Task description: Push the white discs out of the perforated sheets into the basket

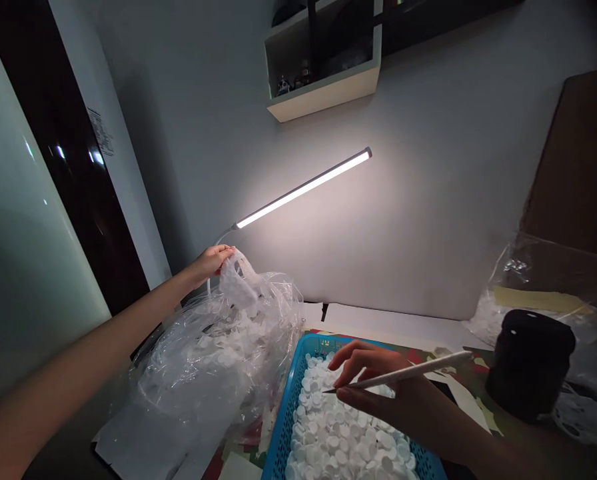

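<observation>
My left hand [214, 260] pinches a limp white plastic piece with openings in it [241, 283], held up at the top of a large clear plastic bag [178, 373]. White scraps show inside that bag. Over a blue plastic basket [281, 427] is my right hand [373, 380], its fingers closed around a slim white pen-like tool with a dark pointed tip [423, 369]. The tip points left. Many small round white caps [338, 433] fill the basket below this hand, which hides some of them.
A lit bar lamp [303, 189] leans over the table near the wall. At right stand a black jar-like container [532, 363] and another clear bag [508, 273]. A wall shelf [326, 90] hangs above. Paper pieces [241, 467] lie by the basket.
</observation>
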`<state>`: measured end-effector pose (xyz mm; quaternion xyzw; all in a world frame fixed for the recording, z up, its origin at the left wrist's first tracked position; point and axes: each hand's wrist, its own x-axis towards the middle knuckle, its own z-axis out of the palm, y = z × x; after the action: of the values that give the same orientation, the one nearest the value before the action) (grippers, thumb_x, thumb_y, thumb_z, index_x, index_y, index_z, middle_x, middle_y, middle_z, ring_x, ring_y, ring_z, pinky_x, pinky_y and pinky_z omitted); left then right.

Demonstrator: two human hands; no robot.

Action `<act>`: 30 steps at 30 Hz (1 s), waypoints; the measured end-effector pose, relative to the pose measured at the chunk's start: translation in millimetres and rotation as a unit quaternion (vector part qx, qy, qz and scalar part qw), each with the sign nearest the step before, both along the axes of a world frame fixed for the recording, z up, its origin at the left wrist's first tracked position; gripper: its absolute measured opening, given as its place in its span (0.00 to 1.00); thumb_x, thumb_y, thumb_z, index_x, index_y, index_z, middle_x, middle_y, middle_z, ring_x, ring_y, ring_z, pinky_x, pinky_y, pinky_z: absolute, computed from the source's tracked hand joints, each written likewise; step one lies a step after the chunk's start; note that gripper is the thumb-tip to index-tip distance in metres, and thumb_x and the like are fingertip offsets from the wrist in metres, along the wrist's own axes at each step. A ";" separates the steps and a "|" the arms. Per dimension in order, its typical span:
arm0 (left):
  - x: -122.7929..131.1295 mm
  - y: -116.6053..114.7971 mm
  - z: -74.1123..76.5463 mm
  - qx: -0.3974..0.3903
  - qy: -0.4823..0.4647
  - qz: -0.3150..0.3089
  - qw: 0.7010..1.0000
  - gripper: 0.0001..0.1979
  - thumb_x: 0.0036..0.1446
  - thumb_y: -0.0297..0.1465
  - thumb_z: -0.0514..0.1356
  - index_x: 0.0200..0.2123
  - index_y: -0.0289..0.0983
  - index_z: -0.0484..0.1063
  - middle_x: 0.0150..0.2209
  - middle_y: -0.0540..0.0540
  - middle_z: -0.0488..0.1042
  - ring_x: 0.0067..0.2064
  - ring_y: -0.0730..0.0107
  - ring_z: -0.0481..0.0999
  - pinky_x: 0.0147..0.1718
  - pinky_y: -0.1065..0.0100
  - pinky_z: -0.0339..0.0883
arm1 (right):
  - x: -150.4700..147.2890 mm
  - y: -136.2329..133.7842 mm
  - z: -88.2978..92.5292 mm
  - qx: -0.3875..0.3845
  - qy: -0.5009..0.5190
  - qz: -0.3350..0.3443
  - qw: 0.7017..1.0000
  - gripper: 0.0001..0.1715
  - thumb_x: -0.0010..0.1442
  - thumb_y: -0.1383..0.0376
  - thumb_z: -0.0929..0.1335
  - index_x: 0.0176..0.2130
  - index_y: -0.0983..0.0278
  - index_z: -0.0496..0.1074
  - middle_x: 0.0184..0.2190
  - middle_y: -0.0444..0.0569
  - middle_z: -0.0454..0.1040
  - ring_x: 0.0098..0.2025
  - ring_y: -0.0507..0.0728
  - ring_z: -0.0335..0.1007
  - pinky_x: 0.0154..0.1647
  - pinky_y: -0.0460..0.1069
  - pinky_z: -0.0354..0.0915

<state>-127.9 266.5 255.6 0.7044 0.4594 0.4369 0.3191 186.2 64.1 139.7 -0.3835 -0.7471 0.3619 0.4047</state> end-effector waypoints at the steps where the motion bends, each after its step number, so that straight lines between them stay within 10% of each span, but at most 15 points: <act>1: 2.5 -4.2 2.4 -0.027 0.010 -0.012 1.000 0.16 0.62 0.36 0.57 0.50 0.34 0.67 0.49 0.43 0.70 0.46 0.60 0.73 0.42 0.56 0.70 | 0.3 -0.8 0.9 0.001 0.004 0.000 1.000 0.12 0.57 0.54 0.69 0.32 0.60 0.74 0.43 0.46 0.71 0.33 0.50 0.69 0.39 0.48 0.67; 10: 50.6 -54.2 -3.4 -0.155 0.034 -0.183 0.970 0.14 0.62 0.38 0.56 0.43 0.33 0.69 0.36 0.47 0.72 0.31 0.73 0.73 0.31 0.67 0.70 | -0.7 6.8 -2.3 -0.058 0.141 0.035 0.988 0.09 0.54 0.59 0.73 0.30 0.62 0.75 0.41 0.49 0.72 0.41 0.55 0.70 0.37 0.47 0.67; 15: 88.9 -93.1 -17.3 -0.186 0.051 -0.267 0.944 0.14 0.55 0.35 0.61 0.43 0.35 0.74 0.30 0.51 0.72 0.28 0.77 0.69 0.27 0.75 0.64 | -9.3 21.4 -17.2 -0.240 0.402 0.108 0.877 0.08 0.51 0.62 0.74 0.29 0.64 0.75 0.44 0.51 0.75 0.47 0.58 0.71 0.50 0.53 0.65; 30: 112.6 -104.9 -74.4 -0.282 0.083 -0.321 0.900 0.11 0.50 0.31 0.60 0.39 0.37 0.75 0.35 0.48 0.77 0.37 0.68 0.76 0.39 0.68 0.68 | 26.8 48.7 -22.4 -0.144 0.516 -0.031 0.844 0.09 0.46 0.60 0.77 0.30 0.60 0.79 0.37 0.44 0.80 0.47 0.57 0.73 0.54 0.51 0.64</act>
<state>-15.3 161.6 181.2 0.7277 0.3371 0.1031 0.5883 213.0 112.8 117.3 -0.2183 -0.3579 0.5987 0.6825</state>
